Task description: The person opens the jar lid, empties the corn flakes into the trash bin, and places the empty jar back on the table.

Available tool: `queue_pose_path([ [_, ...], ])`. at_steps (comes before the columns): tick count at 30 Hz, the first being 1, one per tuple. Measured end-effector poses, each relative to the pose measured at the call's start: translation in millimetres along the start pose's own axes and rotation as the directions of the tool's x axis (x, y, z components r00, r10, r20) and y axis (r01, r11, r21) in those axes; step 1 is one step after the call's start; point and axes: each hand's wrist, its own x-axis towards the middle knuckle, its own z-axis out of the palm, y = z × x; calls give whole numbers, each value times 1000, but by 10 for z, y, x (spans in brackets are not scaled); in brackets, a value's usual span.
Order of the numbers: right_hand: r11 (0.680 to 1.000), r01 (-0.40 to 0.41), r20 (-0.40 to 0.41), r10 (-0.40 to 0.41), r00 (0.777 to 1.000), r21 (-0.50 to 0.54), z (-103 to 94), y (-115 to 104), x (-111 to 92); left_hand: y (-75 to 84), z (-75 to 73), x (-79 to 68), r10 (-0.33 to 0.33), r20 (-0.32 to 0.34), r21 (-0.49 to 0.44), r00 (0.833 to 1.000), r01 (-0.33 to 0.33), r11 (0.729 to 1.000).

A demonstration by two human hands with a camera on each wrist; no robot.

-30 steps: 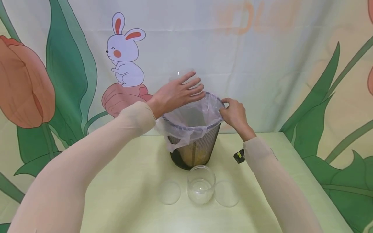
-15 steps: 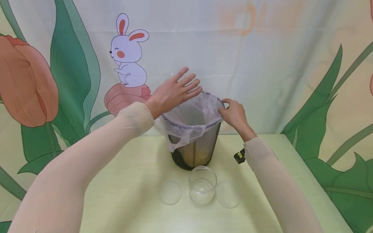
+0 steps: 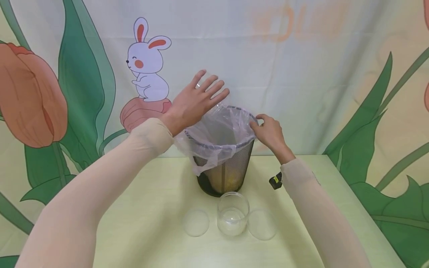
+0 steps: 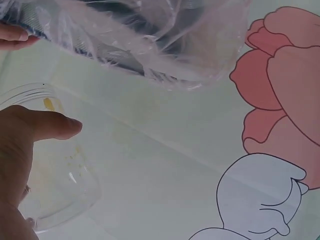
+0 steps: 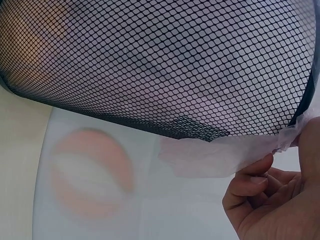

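Observation:
My left hand (image 3: 196,102) grips a clear jar (image 4: 75,175) above the left side of a black mesh waste bin (image 3: 239,167). Yellow smears show inside the jar near its mouth. From the head view the back of the hand hides most of it. A thin, pale pink bag (image 3: 209,158) lines the bin and folds out over its rim. On the bin's right side, my right hand (image 3: 268,132) pinches the rim and liner between thumb and fingers. Through the mesh, something yellowish shows low in the bin.
Just in front of the bin, a second clear jar (image 3: 232,221) stands on the pale table (image 3: 140,223). Flat clear round lids lie on either side of it, a left lid (image 3: 196,223) and a right lid (image 3: 262,224). A printed cloth (image 3: 295,85) hangs close behind the bin.
My left hand has shifted left and slightly up, its fingers tipping more upright with the jar. My right hand keeps its hold on the bin's rim.

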Motion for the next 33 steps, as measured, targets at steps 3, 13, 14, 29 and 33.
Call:
queue_pose_path([
  [3, 1000, -1, -12, 1, 1000, 1, -3, 3, -5, -19, -31, -21, -29, -17, -32, 999, 28, 999],
  [13, 996, -46, -103, 38, 994, -73, -84, -19, -47, -82, -72, -132, -136, -103, -166, 985, 117, 979],
  [14, 996, -48, -111, 39, 993, -79, -92, -22, -51, -86, -68, -143, -147, -117, -177, 982, 125, 976],
  [29, 989, 78, -240, -106, 965, -124, -192, -169, -196, -92, -96, -231, -369, -171, -445, 914, 262, 856],
  [33, 986, 116, -267, -144, 953, -121, -225, -256, -269, -91, -103, -268, -428, -163, -512, 889, 295, 807],
])
